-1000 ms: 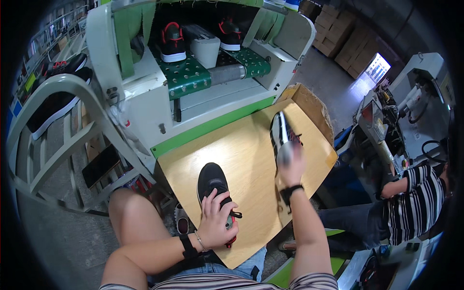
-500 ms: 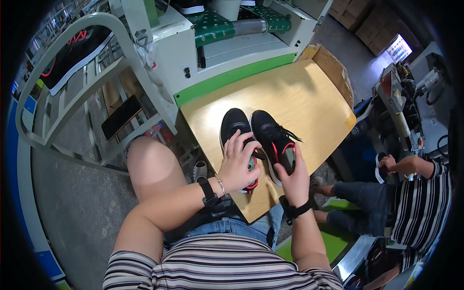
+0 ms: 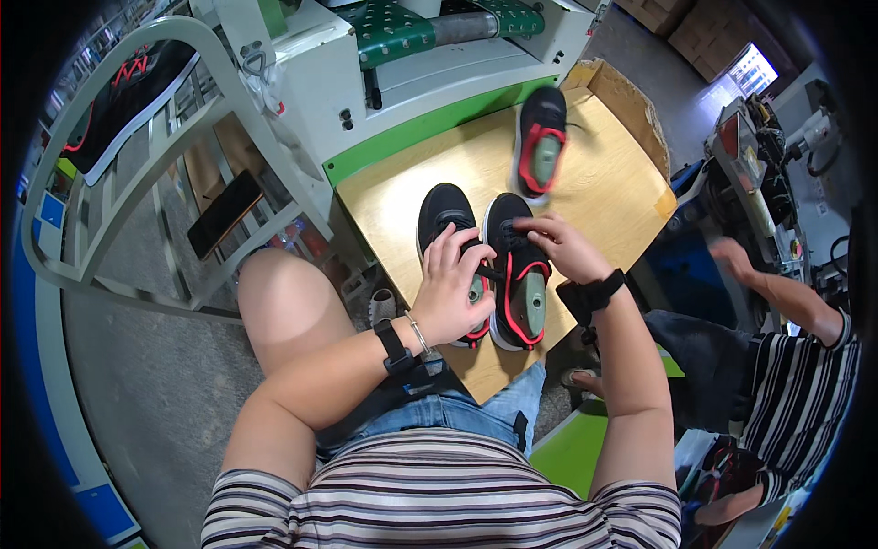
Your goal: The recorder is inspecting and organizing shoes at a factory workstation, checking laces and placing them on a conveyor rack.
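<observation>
Two black sneakers with red collar trim and green lasts inside lie side by side on a wooden board (image 3: pixel 366 206), toes pointing away from me. My left hand (image 3: pixel 453 288) covers the middle of the left sneaker (image 3: pixel 444 203), its fingers curled over the laces and thumb near the opening. At the right sneaker (image 3: pixel 532 297), my right hand (image 3: pixel 569 249) has its fingertips closed on the laces, slightly smeared by motion. A third such sneaker (image 3: pixel 541 146), blurred, is over the board's far part, out of reach of both hands.
A white and green machine with a green belt (image 3: pixel 398 41) stands beyond the board, beside a cardboard box (image 3: pixel 631 114). On the left metal rack are a phone (image 3: pixel 226 213) and a large black sneaker (image 3: pixel 128 105). A co-worker's arm (image 3: pixel 773 284) reaches in at right.
The third sneaker has appeared over the far board. My right hand has moved from the right sneaker's heel forward to its laces. The co-worker's arm has swung out. My left hand stays put.
</observation>
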Motion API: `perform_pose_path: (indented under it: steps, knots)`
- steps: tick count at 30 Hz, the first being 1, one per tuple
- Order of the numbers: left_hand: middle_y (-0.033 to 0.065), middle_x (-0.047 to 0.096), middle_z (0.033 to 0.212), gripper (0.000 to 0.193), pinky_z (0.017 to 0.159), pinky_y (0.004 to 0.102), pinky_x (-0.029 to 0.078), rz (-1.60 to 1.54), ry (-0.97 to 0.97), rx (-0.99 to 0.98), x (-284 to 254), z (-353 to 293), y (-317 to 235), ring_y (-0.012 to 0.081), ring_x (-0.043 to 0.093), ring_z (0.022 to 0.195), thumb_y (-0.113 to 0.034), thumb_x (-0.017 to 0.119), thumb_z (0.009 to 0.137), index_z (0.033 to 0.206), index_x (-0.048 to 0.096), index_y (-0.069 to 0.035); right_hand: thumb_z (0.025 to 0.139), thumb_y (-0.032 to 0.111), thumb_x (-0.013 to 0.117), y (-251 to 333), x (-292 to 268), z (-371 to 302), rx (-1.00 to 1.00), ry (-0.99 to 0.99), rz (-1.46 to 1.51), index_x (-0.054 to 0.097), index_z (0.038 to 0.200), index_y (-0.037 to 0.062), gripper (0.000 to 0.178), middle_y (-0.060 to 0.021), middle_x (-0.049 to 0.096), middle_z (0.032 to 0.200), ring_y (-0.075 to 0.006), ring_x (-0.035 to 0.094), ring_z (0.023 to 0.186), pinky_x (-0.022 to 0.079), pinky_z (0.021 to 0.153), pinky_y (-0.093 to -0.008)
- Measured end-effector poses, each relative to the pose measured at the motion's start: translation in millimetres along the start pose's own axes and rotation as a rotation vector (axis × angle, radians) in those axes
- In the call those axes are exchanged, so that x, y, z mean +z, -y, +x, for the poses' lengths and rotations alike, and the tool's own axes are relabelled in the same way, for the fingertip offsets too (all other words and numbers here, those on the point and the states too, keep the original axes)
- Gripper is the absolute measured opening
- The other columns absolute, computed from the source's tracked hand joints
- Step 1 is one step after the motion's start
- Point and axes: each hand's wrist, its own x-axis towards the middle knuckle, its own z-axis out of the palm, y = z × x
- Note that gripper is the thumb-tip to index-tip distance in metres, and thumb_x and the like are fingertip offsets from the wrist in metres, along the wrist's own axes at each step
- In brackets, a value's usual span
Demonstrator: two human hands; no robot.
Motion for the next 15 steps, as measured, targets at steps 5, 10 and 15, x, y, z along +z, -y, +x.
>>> perform_pose_path:
  steps: [5,10,15]
  knots:
    - [0.0177,0.04,0.145,0.054,0.118,0.0572,0.025,-0.005,-0.006,-0.006,-4.3,0.3,-3.4,0.0488,0.026,0.144,-0.015,0.07,0.076,0.127,0.053,-0.014,0.093,0.005,0.07,34.9,-44.4,-11.3,0.471,-0.046,0.568,0.062,0.107,0.0,0.017,-0.0042,0.066,0.086,-0.0098,0.062,0.069,0.051,0.06,-0.0239]
    - [0.0174,0.039,0.145,0.054,0.118,0.0574,0.025,-0.025,-0.016,-0.015,-9.4,2.1,-10.4,0.0493,0.026,0.144,-0.015,0.07,0.075,0.126,0.054,-0.014,0.09,0.003,0.075,89.4,-25.2,-62.8,0.599,-0.042,0.596,0.063,0.109,-0.0029,0.023,-0.005,0.07,0.092,-0.0104,0.065,0.077,0.054,0.067,-0.025]
    - [0.0176,0.04,0.145,0.053,0.118,0.0571,0.026,-0.038,-0.011,-0.026,-12.5,4.2,-15.6,0.0494,0.026,0.144,-0.014,0.07,0.075,0.125,0.054,-0.014,0.09,0.0,0.071,97.5,-15.2,-69.7,0.248,-0.156,0.047,0.068,0.108,0.001,0.019,-0.0118,0.063,0.092,-0.0271,0.067,0.079,0.054,0.069,-0.0342]
